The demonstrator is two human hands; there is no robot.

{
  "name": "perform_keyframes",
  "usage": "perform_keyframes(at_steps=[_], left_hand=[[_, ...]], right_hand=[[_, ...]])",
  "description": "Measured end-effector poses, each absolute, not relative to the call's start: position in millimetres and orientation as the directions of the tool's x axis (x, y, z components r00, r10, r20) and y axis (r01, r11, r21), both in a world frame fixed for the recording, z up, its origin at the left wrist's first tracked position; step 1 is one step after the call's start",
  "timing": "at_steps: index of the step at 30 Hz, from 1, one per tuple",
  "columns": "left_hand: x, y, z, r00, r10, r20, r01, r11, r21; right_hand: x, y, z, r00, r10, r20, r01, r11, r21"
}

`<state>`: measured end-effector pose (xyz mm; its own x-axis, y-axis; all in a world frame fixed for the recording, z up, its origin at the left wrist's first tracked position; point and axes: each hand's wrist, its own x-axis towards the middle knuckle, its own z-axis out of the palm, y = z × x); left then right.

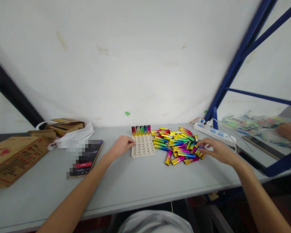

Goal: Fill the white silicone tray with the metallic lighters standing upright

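Note:
A pale tray (143,147) with rows of round holes lies on the table. Along its far edge several metallic rainbow lighters (141,130) stand upright in a row. My left hand (121,147) is at the tray's left edge, its fingers pinched on the rim. To the tray's right is a loose pile of shiny, multicoloured lighters (181,141), lying at many angles. My right hand (215,149) reaches into the right side of this pile. Its thumb and fingertips close around a lighter (200,153) there, which the fingers partly cover.
A phone (88,158) lies left, near a cardboard box (16,158) and a white plastic bag (74,136). At the right are a power strip (214,132), a blue frame (229,77) and another person's hand (289,132) by plastic-wrapped items (257,124).

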<state>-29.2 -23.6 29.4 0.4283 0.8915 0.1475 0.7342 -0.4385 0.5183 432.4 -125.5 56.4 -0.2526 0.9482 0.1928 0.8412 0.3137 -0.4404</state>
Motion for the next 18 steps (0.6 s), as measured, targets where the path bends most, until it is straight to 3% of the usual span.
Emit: perform_keyframes(at_steps=[12, 18], left_hand=[[-31.3, -20.6, 28.3, 0.428, 0.892, 0.144, 0.756, -0.440, 0.485], [-32.2, -18.4, 26.5, 0.432, 0.891, 0.143, 0.754, -0.444, 0.484]], right_hand=[[408.6, -109.9, 46.6, -0.378, 0.915, 0.141, 0.808, 0.400, -0.432], [376.8, -54.5, 59.1, -0.446, 0.837, 0.317, 0.787, 0.535, -0.306]])
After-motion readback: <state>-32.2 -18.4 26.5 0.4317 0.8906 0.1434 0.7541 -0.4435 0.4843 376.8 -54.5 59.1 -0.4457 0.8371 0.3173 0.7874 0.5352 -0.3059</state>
